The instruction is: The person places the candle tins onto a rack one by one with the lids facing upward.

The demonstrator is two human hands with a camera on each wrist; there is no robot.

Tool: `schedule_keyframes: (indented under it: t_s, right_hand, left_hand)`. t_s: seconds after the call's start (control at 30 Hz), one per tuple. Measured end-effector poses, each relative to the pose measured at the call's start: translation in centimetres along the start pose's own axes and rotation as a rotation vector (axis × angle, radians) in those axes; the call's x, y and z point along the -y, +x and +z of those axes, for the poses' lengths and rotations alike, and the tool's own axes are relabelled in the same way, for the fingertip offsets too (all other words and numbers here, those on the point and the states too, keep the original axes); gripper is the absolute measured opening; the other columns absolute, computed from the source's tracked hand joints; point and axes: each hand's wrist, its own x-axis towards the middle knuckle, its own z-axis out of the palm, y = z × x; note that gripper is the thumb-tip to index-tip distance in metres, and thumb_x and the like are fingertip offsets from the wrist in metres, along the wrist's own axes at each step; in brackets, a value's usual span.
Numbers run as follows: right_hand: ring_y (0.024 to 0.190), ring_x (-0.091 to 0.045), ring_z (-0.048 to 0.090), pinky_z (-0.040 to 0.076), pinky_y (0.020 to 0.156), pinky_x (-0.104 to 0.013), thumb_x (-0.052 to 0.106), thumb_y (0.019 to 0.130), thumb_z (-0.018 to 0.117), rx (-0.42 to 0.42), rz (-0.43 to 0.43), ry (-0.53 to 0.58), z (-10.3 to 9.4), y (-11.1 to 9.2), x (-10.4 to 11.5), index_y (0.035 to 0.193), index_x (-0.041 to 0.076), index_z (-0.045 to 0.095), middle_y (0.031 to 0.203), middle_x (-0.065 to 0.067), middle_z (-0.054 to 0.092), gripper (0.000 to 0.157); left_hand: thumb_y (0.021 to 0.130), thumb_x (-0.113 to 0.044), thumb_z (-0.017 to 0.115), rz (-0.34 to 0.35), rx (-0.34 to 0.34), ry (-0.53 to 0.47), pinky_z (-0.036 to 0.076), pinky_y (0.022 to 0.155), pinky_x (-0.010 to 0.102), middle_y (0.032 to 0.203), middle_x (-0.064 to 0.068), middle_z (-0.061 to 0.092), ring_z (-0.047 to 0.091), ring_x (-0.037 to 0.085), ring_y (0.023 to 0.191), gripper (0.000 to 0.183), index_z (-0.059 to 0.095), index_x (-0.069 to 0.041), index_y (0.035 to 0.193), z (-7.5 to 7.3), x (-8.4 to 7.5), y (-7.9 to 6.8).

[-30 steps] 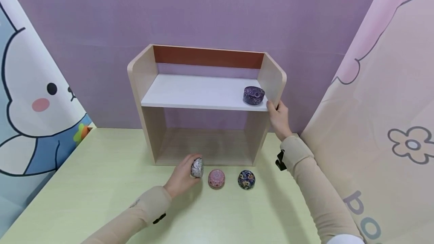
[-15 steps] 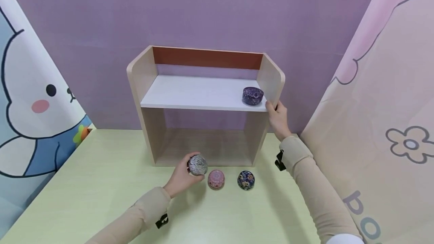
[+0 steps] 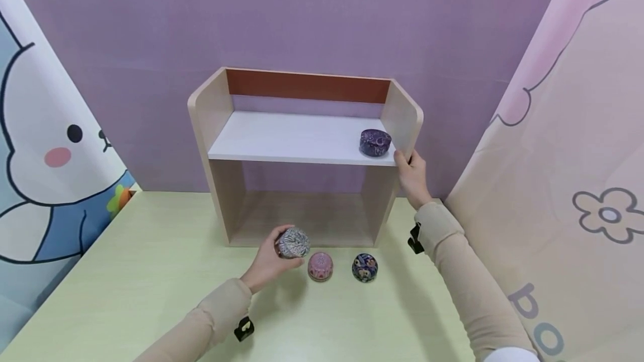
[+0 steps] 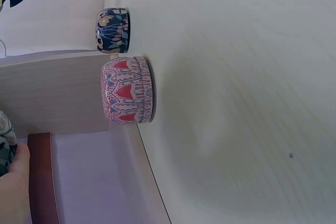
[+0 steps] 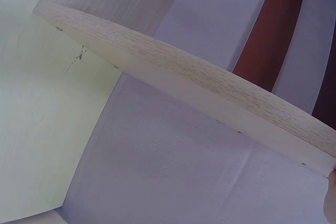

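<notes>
My left hand (image 3: 270,266) holds a small round tin (image 3: 294,243) with a black-and-white pattern between thumb and fingers, raised above the table before the shelf unit. At the left wrist view's edge, only part of that tin (image 4: 6,142) shows. My right hand (image 3: 413,179) grips the right side panel of the wooden shelf unit (image 3: 287,133), level with its white board; in the right wrist view just a sliver of this hand (image 5: 330,198) appears. A dark purple tin (image 3: 374,143) sits on the white board's right end.
On the table (image 3: 322,323), just before the unit, stand a pink patterned tin (image 3: 320,266) and a dark blue floral tin (image 3: 364,267). The pink one is close to my left hand. A purple backdrop (image 3: 312,15) hangs behind, with printed cloths on both sides.
My left hand has turned the black-and-white tin from edge-on so its round top faces the head camera. My right hand keeps its grip on the panel.
</notes>
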Motion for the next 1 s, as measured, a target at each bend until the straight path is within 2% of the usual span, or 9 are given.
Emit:
schedule_keyframes:
  t_s: [0.2,0.37,0.57,0.77,1.0]
  right_hand:
    - [0.102,-0.018,0.049,0.041,0.092,-0.032,0.031,0.094,0.043,-0.002,-0.005,-0.01,0.0,0.1,0.0,0.123,0.003,0.05,0.119,-0.016,0.055,0.041]
    - [0.103,-0.017,0.048,0.04,0.095,-0.032,0.03,0.094,0.044,-0.006,0.005,0.004,-0.1,0.1,0.2,0.124,0.002,0.05,0.12,-0.016,0.054,0.041]
    - [0.107,-0.02,0.047,0.039,0.098,-0.034,0.03,0.095,0.044,0.01,-0.001,0.027,0.0,-0.1,0.4,0.126,0.001,0.048,0.123,-0.017,0.053,0.043]
    - [0.107,-0.019,0.048,0.039,0.098,-0.033,0.03,0.095,0.043,0.007,0.003,0.02,0.0,-0.1,0.3,0.126,0.001,0.048,0.123,-0.017,0.053,0.043]
    - [0.105,-0.017,0.048,0.039,0.095,-0.03,0.029,0.095,0.044,-0.008,0.002,0.008,-0.1,0.0,0.1,0.125,0.001,0.049,0.122,-0.016,0.054,0.042]
  left_hand:
    - [0.065,0.0,0.078,0.014,0.012,-0.035,0.044,0.099,0.037,0.126,0.013,0.05,0.05,0.028,0.117,0.075,0.043,-0.009,0.13,-0.1,-0.1,0.1]
    - [0.065,-0.003,0.079,0.016,0.031,-0.03,0.038,0.104,0.037,0.127,0.012,0.05,0.048,0.026,0.119,0.075,0.043,-0.009,0.13,-0.1,-0.3,0.1]
    - [0.067,-0.003,0.078,0.029,0.059,-0.016,0.04,0.102,0.037,0.129,0.014,0.048,0.048,0.027,0.119,0.075,0.042,-0.008,0.132,-0.2,-0.9,0.0]
    - [0.07,-0.008,0.078,0.069,0.104,0.034,0.05,0.091,0.034,0.128,0.014,0.048,0.053,0.028,0.113,0.075,0.042,-0.011,0.135,-0.2,-3.0,0.2]
    - [0.069,-0.011,0.079,0.108,0.123,0.083,0.052,0.085,0.031,0.123,0.013,0.052,0.057,0.024,0.105,0.074,0.044,-0.012,0.134,-0.3,-6.1,1.1]
